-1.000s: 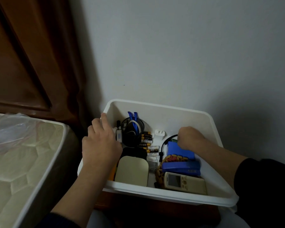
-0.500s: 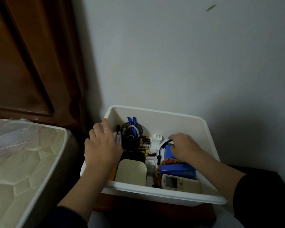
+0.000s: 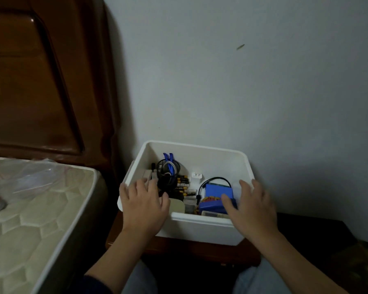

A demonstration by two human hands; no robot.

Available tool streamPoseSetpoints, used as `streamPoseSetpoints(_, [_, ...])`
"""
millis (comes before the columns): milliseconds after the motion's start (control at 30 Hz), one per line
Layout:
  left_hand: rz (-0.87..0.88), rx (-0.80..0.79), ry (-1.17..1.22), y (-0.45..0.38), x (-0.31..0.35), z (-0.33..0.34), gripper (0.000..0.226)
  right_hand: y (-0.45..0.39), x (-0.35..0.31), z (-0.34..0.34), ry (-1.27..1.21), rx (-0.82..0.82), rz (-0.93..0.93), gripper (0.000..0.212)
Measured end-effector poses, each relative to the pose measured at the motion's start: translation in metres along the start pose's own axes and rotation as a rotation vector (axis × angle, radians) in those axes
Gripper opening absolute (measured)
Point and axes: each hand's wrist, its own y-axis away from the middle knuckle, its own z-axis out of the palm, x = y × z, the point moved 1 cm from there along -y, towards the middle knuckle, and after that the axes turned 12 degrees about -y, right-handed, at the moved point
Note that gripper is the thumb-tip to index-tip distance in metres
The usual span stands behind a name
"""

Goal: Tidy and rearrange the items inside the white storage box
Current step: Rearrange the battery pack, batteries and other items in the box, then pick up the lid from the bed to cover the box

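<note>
- The white box sits on a dark wooden nightstand between the mattress and the wall, and both hands are at its near rim.
- Left side first: the left hand lies flat over the near-left corner, fingers spread and straight, holding nothing; its fingertips reach toward the small white bits by the left wall.
- Inside, moving across: a coil of black cable with blue clips stands at the back, loose batteries lie just beside it, a small white plug sits at the back wall, and a beige pad lies at the front.
- Right of centre, the blue pack lies on top of the pile, with the remote just showing at the front rim.
- The right hand is spread open at the near-right corner, thumb touching the blue things, gripping nothing.
- Looks like a pause between sorting moves, or a reach to shift the whole box; next needs a choice of item to grip.
- Compared with half a second back, the right hand has let go of the blue pack and pulled out to the rim, the left has slid nearer, and the view has tipped up.
</note>
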Motion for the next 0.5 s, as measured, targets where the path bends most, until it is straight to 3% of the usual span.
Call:
streamPoseSetpoints(200, [0.127, -0.102, -0.135, 0.022, 0.009, -0.008, 0.079, 0.020, -0.002, 0.003, -0.076, 0.107, -0.054, 0.062])
streamPoseSetpoints(333, [0.288, -0.184, -0.181, 0.031, -0.003, -0.013, 0.062, 0.019, -0.002, 0.002, -0.048, 0.078, -0.051, 0.066])
streamPoseSetpoints(433, [0.210, -0.086, 0.007, 0.044, -0.020, -0.021, 0.054, 0.023, -0.013, 0.000, 0.009, 0.148, -0.110, 0.059])
streamPoseSetpoints(500, [0.095, 0.087, 0.224, 0.054, -0.043, -0.028, 0.039, 0.030, -0.040, 0.000, -0.041, 0.206, -0.232, 0.050])
